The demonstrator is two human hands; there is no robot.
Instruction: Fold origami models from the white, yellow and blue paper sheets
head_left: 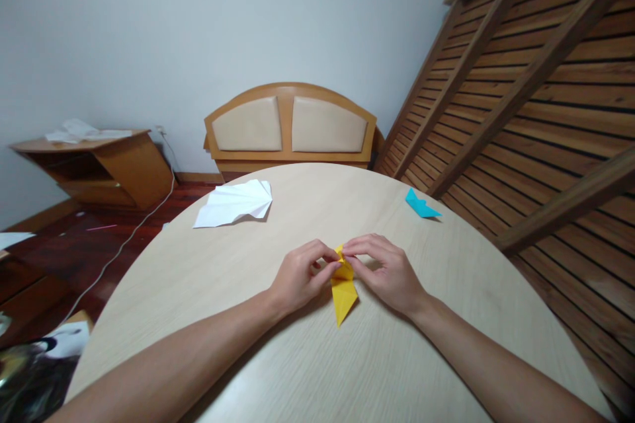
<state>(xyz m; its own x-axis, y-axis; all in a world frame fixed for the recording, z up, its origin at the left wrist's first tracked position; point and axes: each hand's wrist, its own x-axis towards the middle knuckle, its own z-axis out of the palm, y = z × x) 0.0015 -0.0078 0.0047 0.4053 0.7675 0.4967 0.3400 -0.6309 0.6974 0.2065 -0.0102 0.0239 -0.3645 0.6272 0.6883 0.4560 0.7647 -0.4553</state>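
Observation:
A folded yellow paper lies near the middle of a round light-wood table, its point aimed toward me. My left hand pinches the paper's far end from the left. My right hand pinches the same end from the right, so the fingertips of both hands meet over the fold. The far tip of the paper is hidden under my fingers.
A creased white paper lies at the table's far left, and a small blue folded paper at its far right. Behind the table stand a padded headboard, a low wooden shelf on the left, and a slatted wooden frame on the right.

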